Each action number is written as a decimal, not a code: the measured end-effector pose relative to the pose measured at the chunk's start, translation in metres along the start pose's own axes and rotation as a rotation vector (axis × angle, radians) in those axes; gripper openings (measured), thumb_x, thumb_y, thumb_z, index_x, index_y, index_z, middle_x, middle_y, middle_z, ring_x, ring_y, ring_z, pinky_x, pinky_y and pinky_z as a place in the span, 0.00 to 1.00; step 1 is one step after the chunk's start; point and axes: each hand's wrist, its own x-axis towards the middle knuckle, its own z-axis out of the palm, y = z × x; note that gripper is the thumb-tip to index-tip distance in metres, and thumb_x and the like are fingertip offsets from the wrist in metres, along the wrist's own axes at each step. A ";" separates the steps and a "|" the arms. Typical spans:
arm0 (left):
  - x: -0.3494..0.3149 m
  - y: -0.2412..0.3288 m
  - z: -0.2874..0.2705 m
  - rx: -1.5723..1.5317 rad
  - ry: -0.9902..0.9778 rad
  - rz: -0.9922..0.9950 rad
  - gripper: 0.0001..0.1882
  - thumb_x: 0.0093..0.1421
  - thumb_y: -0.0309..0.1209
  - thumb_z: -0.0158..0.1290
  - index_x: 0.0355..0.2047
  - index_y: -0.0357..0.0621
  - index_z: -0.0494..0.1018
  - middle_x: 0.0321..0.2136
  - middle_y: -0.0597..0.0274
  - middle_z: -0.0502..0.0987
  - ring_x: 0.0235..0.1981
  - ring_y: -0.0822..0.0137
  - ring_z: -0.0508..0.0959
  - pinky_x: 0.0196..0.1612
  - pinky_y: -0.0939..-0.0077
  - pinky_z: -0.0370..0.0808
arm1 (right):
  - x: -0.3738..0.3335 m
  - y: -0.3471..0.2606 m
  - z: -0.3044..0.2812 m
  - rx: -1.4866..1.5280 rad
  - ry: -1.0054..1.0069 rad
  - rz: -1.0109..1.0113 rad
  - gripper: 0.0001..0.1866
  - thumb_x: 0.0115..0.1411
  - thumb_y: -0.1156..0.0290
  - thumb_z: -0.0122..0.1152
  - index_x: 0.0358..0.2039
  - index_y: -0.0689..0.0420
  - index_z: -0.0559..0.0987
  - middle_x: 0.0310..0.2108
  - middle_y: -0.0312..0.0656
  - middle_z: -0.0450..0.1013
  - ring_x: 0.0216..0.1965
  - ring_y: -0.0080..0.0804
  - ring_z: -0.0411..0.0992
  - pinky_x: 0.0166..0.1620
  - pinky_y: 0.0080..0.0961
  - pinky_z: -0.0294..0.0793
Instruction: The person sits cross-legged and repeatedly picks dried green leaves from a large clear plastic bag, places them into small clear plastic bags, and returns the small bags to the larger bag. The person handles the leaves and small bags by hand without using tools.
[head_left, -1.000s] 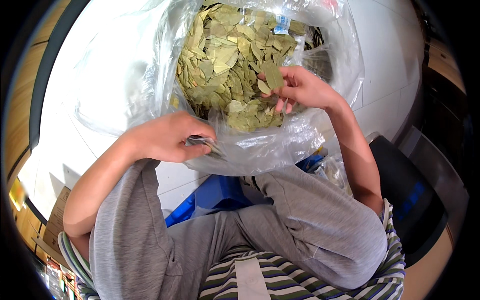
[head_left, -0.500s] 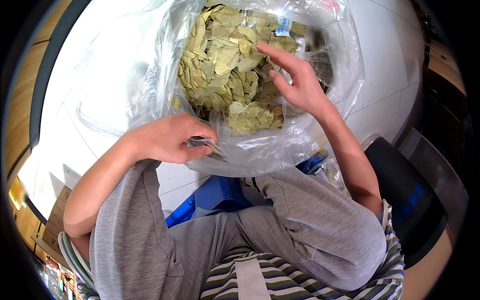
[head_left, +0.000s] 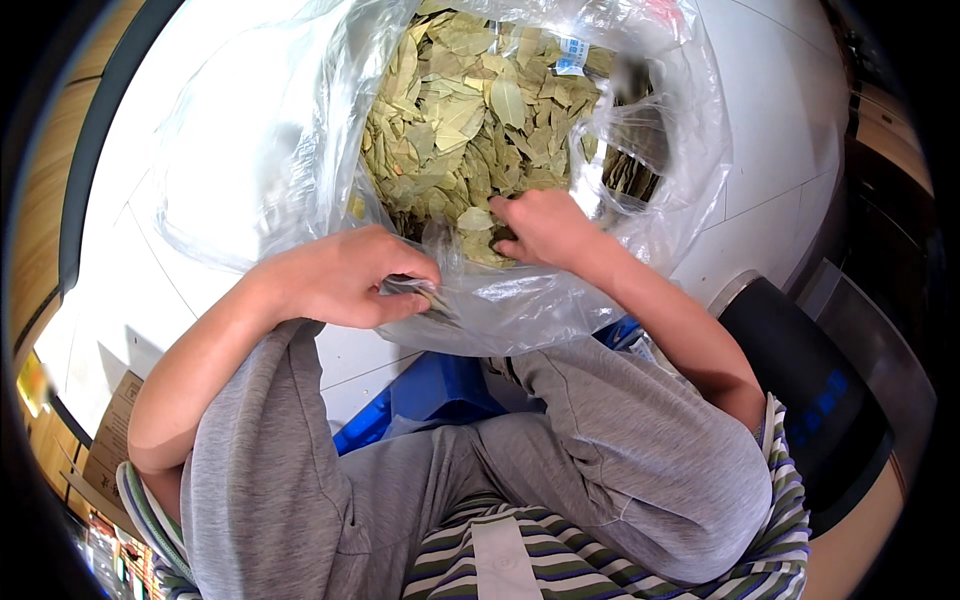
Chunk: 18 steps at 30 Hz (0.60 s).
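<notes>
A large clear plastic bag [head_left: 545, 312] full of dry, olive-green bay leaves [head_left: 450, 110] stands open in front of me. My left hand [head_left: 345, 275] is closed at the bag's near left rim. Thumb and fingers pinch what looks like a small bunch of bay leaves, its edges partly hidden by the fingers and plastic. Inside the near part of the bag, my right hand [head_left: 548, 228] reaches down to the leaves. Its thumb and forefinger are apart, touching leaves beside a pale one; the other fingers are hidden.
A blue plastic container [head_left: 445, 385] sits on the floor between my legs. To the right stands a black cylindrical object [head_left: 800, 400]. White floor tiles [head_left: 770, 100] surround the bag. A blue-and-white label [head_left: 571, 55] lies at the bag's far side. A cardboard piece [head_left: 118, 430] is at the left.
My right hand has moved nearer to me and down, from above the middle of the leaves to those by the near rim. The left hand has stayed in place.
</notes>
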 end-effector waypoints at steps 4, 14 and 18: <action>0.000 0.001 0.000 0.000 0.006 0.007 0.12 0.61 0.32 0.55 0.41 0.38 0.77 0.27 0.51 0.79 0.26 0.56 0.78 0.31 0.65 0.71 | 0.006 0.005 0.022 -0.034 0.145 -0.012 0.10 0.53 0.64 0.65 0.30 0.57 0.79 0.20 0.48 0.76 0.27 0.51 0.77 0.31 0.45 0.77; -0.001 -0.001 0.001 0.001 0.025 0.034 0.11 0.60 0.31 0.55 0.39 0.37 0.76 0.27 0.51 0.79 0.26 0.56 0.78 0.31 0.64 0.71 | 0.044 -0.004 -0.056 -0.154 0.826 -0.327 0.04 0.48 0.74 0.61 0.26 0.55 0.81 0.29 0.39 0.77 0.41 0.40 0.75 0.49 0.36 0.73; -0.001 0.000 0.000 0.001 0.008 0.012 0.11 0.60 0.31 0.55 0.39 0.37 0.76 0.27 0.50 0.79 0.26 0.55 0.78 0.31 0.64 0.71 | 0.076 0.013 -0.046 -0.396 0.778 -0.445 0.09 0.42 0.74 0.63 0.28 0.54 0.80 0.29 0.33 0.76 0.42 0.34 0.72 0.56 0.34 0.68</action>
